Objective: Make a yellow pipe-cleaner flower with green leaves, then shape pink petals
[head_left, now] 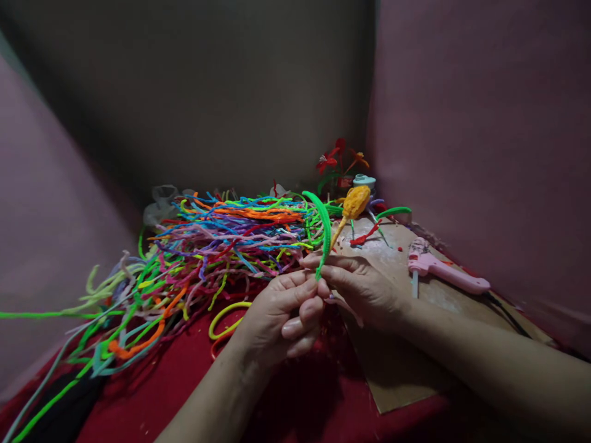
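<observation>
My left hand [281, 314] and my right hand [357, 286] meet at the middle of the view. Together they pinch the lower end of a green pipe cleaner [322, 231], which arches up and to the left above the fingers. A yellow-orange fuzzy bud on a stem [353, 206] rises just behind the right hand's fingers; whether the hand holds its stem is hidden. Both hands hover over a red cloth [194, 381].
A big heap of pipe cleaners in many colours [221, 240] spreads left and behind. A pink glue gun [446, 271] lies on a cardboard sheet [401, 363] at right. Red pipe-cleaner flowers [339, 160] stand in the back corner. Pink walls close both sides.
</observation>
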The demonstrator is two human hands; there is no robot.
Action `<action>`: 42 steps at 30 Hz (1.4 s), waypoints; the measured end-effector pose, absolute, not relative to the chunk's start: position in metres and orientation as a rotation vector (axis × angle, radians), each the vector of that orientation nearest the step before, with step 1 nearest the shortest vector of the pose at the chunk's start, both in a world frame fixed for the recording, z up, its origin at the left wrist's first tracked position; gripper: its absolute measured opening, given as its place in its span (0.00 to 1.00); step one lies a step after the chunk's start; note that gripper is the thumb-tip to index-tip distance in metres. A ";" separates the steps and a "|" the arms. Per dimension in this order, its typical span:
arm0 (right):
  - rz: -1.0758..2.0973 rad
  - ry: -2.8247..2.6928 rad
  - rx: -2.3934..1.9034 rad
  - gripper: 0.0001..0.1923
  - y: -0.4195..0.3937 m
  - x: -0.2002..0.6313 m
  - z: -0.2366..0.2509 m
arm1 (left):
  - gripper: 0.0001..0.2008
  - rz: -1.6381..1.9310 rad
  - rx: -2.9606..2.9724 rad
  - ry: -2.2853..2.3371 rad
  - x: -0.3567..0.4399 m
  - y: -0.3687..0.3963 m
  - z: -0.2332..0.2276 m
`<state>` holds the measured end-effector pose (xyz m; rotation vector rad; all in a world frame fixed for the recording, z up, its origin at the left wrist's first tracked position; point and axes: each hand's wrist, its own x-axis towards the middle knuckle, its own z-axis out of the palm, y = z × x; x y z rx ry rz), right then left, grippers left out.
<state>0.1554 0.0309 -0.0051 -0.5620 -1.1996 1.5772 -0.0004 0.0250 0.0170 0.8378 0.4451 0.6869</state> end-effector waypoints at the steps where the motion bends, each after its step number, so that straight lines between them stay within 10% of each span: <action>1: 1.560 -1.212 -0.544 0.10 0.030 0.155 -0.004 | 0.06 0.681 0.819 0.410 0.000 0.025 0.016; 19: 1.589 -1.039 -0.744 0.11 0.032 0.151 -0.015 | 0.08 1.113 2.876 1.362 0.005 0.023 -0.010; 42: 1.603 -1.160 -0.629 0.10 0.033 0.154 -0.004 | 0.11 0.921 1.120 0.826 0.009 0.023 0.021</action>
